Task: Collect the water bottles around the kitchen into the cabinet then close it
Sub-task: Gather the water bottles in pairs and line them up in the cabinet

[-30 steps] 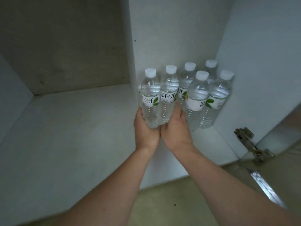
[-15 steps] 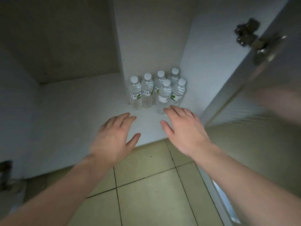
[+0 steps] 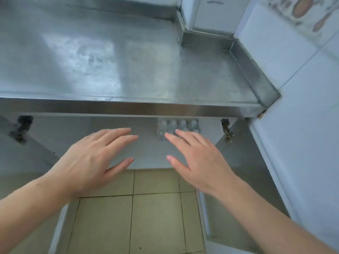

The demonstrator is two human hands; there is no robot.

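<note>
Several clear water bottles (image 3: 177, 126) with white caps stand together at the back right of the open cabinet's white floor (image 3: 146, 154), under the steel counter. My left hand (image 3: 93, 158) hovers flat in front of the cabinet, fingers straight, holding nothing. My right hand (image 3: 198, 158) hovers beside it, also flat and empty, its fingertips overlapping the bottles in view but well in front of them. Both cabinet doors stand swung outward: the right door (image 3: 244, 180) and the left door (image 3: 27, 171).
A bare stainless steel counter (image 3: 128, 61) runs above the cabinet, with a raised rim at its back and right. White tiled wall (image 3: 302, 125) rises on the right. Beige floor tiles (image 3: 143, 217) lie below my hands. Metal hinges (image 3: 226, 130) show on the doors.
My hands let go of the bottles and drew back out of the cabinet. My view rose and pulled away, so the counter top now shows above the cabinet.
</note>
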